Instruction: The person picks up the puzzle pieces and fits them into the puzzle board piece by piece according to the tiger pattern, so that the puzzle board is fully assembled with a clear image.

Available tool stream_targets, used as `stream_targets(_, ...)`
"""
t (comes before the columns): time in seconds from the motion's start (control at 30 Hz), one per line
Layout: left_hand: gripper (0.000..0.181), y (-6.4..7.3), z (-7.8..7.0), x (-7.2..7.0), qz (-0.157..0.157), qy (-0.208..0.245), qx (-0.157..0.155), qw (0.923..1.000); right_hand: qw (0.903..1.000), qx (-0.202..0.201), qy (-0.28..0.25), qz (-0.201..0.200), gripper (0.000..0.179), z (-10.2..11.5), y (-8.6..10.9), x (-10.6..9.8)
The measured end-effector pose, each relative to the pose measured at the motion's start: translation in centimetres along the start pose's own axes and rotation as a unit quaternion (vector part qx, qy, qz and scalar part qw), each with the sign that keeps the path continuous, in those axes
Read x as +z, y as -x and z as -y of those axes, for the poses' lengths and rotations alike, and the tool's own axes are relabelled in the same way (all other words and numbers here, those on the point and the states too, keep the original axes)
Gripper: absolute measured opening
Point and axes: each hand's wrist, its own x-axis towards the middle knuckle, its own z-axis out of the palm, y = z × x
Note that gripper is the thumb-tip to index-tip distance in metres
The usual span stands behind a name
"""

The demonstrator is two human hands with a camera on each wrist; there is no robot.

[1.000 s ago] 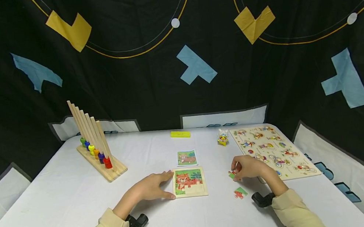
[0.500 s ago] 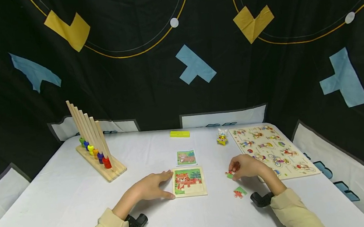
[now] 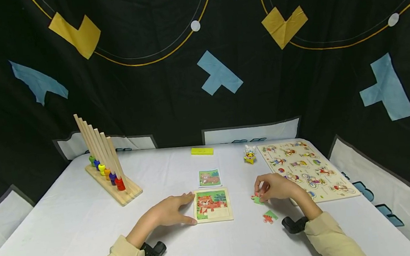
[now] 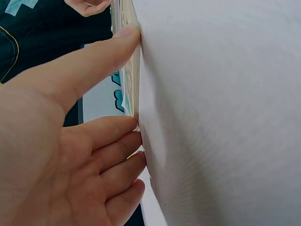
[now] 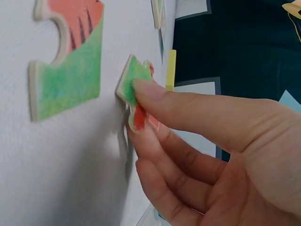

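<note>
A wooden tray puzzle (image 3: 219, 215) with a tiger picture lies at the middle of the table, its lower right part bare wood. My left hand (image 3: 171, 211) rests at its left side, thumb and fingertips (image 4: 127, 123) right at the frame's edge, fingers nearly straight. To the right of the tray, my right hand (image 3: 276, 186) pinches a red and green jigsaw piece (image 5: 128, 84) between thumb and fingers. Part of that piece is hidden behind the thumb. Another jigsaw piece (image 3: 269, 216), green with striped red, lies on the table just below that hand.
Behind the tray is a small picture card (image 3: 209, 178). A yellow block (image 3: 202, 151) and a small toy figure (image 3: 250, 155) stand farther back. The large peg puzzle board (image 3: 299, 164) lies at right, a wooden peg stand (image 3: 132, 190) with coloured beads at left.
My right hand has shifted slightly left with the jigsaw piece, which shows more of its green side. The left hand stays against the tray.
</note>
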Motion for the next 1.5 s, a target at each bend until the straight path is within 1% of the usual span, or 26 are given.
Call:
stream_targets(0.17, 0.084, 0.0, 0.0, 0.0, -0.001, 0.001, 0.001, 1.0, 0.9999, -0.012, -0.01, 0.003, 0.013, 0.4, -0.2, -0.1)
stream_targets(0.33, 0.084, 0.0, 0.0, -0.1, -0.003, 0.001, 0.004, 1.0, 0.9995, -0.027, -0.007, -0.013, 0.017, 1.1, -0.3, 0.0)
stream_targets(0.43, 0.084, 0.1, 0.0, 0.0, -0.003, 0.002, 0.003, 1.0, 0.9989, -0.038, -0.002, -0.029, 0.019, 1.4, -0.4, 0.2)
stream_targets(0.57, 0.085, 0.0, 0.0, 0.0, -0.002, 0.002, 0.001, 1.0, 0.9973, -0.057, -0.001, -0.046, 0.015, 2.0, -0.5, 0.7)
stream_targets(0.7, 0.085, 0.0, 0.0, 0.1, -0.001, 0.004, 0.0, 1.0, 0.9959, -0.072, -0.001, -0.055, 0.013, 2.6, -0.7, 1.3)
stream_targets(0.87, 0.086, 0.1, 0.1, 0.1, -0.001, 0.004, 0.0, 1.0, 0.994, -0.09, 0.0, -0.061, 0.017, 3.3, -1.0, 2.1)
stream_targets(1.03, 0.086, 0.0, 0.0, 0.1, -0.004, 0.003, 0.002, 1.0, 0.9929, -0.103, 0.005, -0.059, 0.019, 4.4, -1.3, 2.9)
stream_targets(1.33, 0.086, 0.0, 0.1, 0.0, -0.001, 0.004, -0.002, 1.0, 0.9897, -0.14, 0.007, -0.031, 0.02, 6.0, -1.9, 4.5)
stream_targets(1.5, 0.086, 0.0, 0.2, 0.1, -0.001, 0.008, 0.002, 1.0, 0.9887, -0.148, 0.013, -0.02, 0.019, 6.9, -2.4, 5.1)
